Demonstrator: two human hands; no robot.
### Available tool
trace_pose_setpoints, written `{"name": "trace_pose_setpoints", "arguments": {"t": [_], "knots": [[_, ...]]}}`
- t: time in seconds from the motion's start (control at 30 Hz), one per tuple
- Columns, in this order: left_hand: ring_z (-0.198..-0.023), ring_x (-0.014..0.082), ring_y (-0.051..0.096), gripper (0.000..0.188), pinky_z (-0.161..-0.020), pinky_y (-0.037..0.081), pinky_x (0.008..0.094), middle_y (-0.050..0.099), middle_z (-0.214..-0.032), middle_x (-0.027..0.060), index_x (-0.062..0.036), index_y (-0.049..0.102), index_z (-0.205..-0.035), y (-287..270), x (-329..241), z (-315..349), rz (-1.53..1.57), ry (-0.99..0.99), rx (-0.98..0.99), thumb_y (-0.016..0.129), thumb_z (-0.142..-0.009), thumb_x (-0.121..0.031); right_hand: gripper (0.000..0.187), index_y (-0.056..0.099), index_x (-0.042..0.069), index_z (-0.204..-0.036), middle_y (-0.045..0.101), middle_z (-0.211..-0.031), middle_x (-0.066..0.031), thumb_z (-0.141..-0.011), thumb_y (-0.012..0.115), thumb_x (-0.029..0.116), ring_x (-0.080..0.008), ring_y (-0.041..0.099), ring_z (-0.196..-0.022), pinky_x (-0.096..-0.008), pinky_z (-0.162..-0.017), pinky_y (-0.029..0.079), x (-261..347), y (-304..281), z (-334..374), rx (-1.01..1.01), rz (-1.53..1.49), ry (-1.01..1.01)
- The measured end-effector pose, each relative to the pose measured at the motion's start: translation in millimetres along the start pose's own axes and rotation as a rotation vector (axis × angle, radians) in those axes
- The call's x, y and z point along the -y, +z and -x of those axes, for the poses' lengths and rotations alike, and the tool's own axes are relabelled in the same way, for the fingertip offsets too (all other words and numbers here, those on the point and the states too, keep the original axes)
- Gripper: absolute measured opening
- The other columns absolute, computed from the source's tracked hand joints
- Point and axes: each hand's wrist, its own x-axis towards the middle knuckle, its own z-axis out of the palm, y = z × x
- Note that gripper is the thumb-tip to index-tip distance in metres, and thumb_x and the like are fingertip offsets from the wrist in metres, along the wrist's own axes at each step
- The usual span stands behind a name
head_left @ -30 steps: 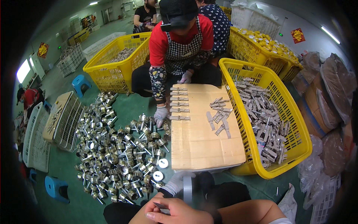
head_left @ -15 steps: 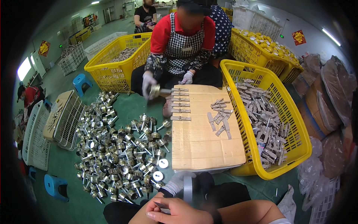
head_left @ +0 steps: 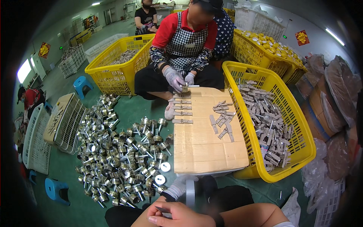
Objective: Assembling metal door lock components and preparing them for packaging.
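Observation:
My right hand [head_left: 176,214], bare with a dark band at the wrist, lies across my left forearm. Its thumb and fingers pinch a thin dark flat piece [head_left: 163,209]. My left hand [head_left: 180,186], in a whitish glove, is at the near edge of the cardboard-topped surface [head_left: 210,151]. A grey rounded upright piece [head_left: 190,193] is beside it; whether I grip it cannot be seen, as my fingers are mostly hidden. Across from me, a co-worker's gloved hand [head_left: 174,78] holds a metal cup-shaped part with a rod [head_left: 185,87] over the far left corner.
Several grey clip-like pieces [head_left: 183,113] line the board's left edge; more [head_left: 225,121] lie loose at its right. A heap of metal cups with rods [head_left: 124,162] covers the floor leftward. At right stands a yellow basket [head_left: 308,151] of grey pieces. A blue stool [head_left: 56,191] sits lower left.
The co-worker's gloved hand has brought the metal cup part from left of the board to its far left corner, near their other hand. My own hands stay in place.

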Motion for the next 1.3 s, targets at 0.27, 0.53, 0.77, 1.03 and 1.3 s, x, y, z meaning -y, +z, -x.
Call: {"name": "trace_pose_setpoints", "arguments": {"t": [0.27,0.53,0.77,1.03,1.3], "knots": [[-0.09,0.0198,0.057,0.02,-0.083,0.044,0.0291,0.063,-0.092,0.0099,-0.0038,0.06,-0.092,8,-20,17,-0.216,0.095,0.062,0.05,-0.075,0.003,0.008,0.056,-0.001,-0.087,0.055,-0.079,-0.0008,-0.085,0.055,0.006,-0.0053,0.049,-0.075,-0.0211,-0.07,0.042,0,2,2,-0.016,0.028,-0.003],[-0.097,0.0173,0.056,0.024,-0.088,0.042,0.0269,0.061,-0.102,0.0094,-0.0042,0.054,-0.106,-2,-11,11,-0.377,0.018,0.194,0.046,-0.084,-0.01,0.007,0.055,-0.001,-0.088,0.055,-0.079,-0.0011,-0.086,0.053,0.005,-0.0054,0.048,-0.074,-0.0213,-0.07,0.042,0,0,0,0.005,0.047,-0.001],[-0.104,0.0152,0.055,0.033,-0.092,0.04,0.025,0.06,-0.11,0.009,-0.0044,0.05,-0.119,-11,5,4,-0.558,-0.007,0.259,0.043,-0.092,-0.022,0.006,0.054,0.001,-0.088,0.052,-0.081,0.0,-0.086,0.052,0.006,-0.0055,0.047,-0.078,-0.0214,-0.073,0.04,-4,-3,1,0.055,0.002,-0.047],[-0.107,0.0199,0.053,0.027,-0.094,0.039,0.0309,0.06,-0.109,0.0092,-0.0049,0.059,-0.108,-33,62,-9,-0.415,0.15,0.22,0.055,-0.086,-0.02,0.005,0.053,0.003,-0.088,0.05,-0.082,0.0022,-0.086,0.052,0.007,-0.005,0.044,-0.079,-0.0212,-0.074,0.039,-7,-1,2,0.071,0.014,-0.017],[-0.111,0.0208,0.05,0.028,-0.093,0.041,0.0336,0.056,-0.115,0.01,-0.0055,0.059,-0.108,-24,27,-4,-0.415,0.066,0.204,0.059,-0.081,-0.005,0.006,0.054,0.003,-0.09,0.052,-0.084,0.0011,-0.086,0.053,0.007,-0.0058,0.046,-0.079,-0.0214,-0.075,0.039,-11,0,3,0.017,0.019,-0.014]]}}
